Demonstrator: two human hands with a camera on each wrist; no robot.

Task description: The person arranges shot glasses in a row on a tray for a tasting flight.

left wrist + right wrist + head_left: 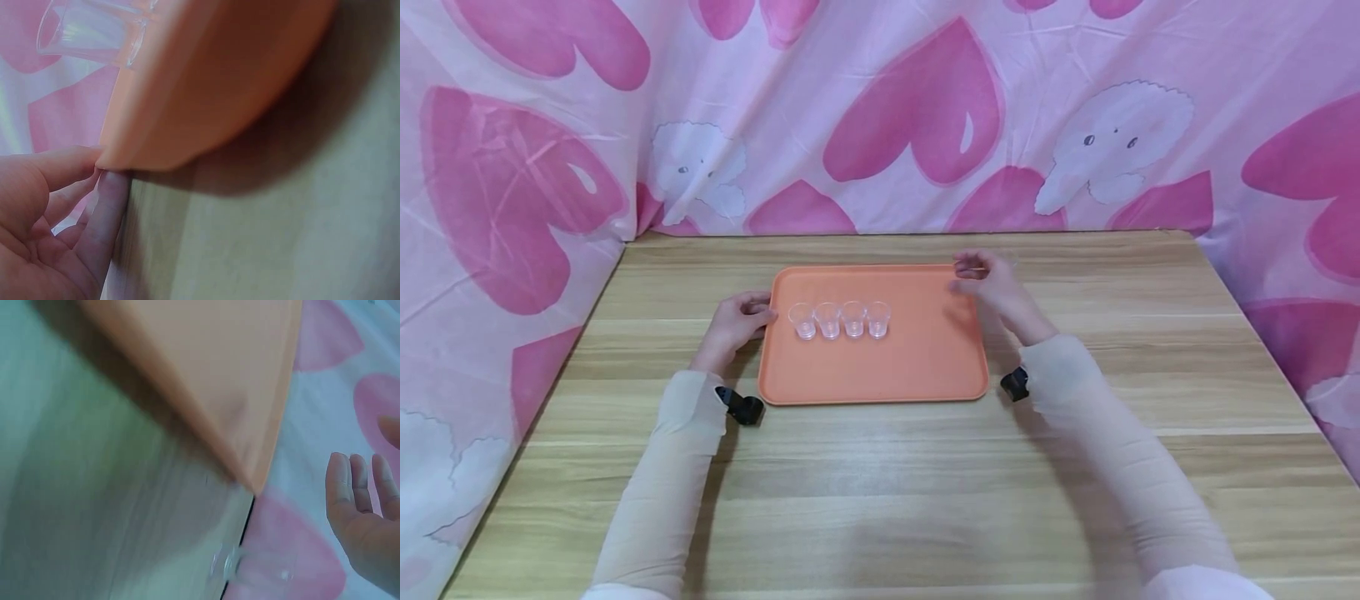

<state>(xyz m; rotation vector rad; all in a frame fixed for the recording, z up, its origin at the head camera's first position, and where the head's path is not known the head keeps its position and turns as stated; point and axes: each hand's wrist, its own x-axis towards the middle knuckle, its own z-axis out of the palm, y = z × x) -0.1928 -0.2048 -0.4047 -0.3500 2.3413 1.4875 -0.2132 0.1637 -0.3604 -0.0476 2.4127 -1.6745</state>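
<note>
An orange tray [880, 372] lies on the wooden table with several small clear cups [853, 321] standing in a row on its left half. My left hand [737, 325] pinches the tray's left rim, thumb above and a finger below, as the left wrist view shows; a clear cup [87, 31] stands just inside that rim. My right hand [996, 287] hovers by the tray's far right corner, its fingers [338, 478] loosely extended and holding nothing. Beyond that corner, another clear cup [250, 565] appears on the table in the right wrist view.
The wooden table [880, 492] stretches around the tray. A pink curtain [790, 108] with hearts and white cartoon figures hangs behind the table and along both sides. Black wrist cameras are strapped below both hands.
</note>
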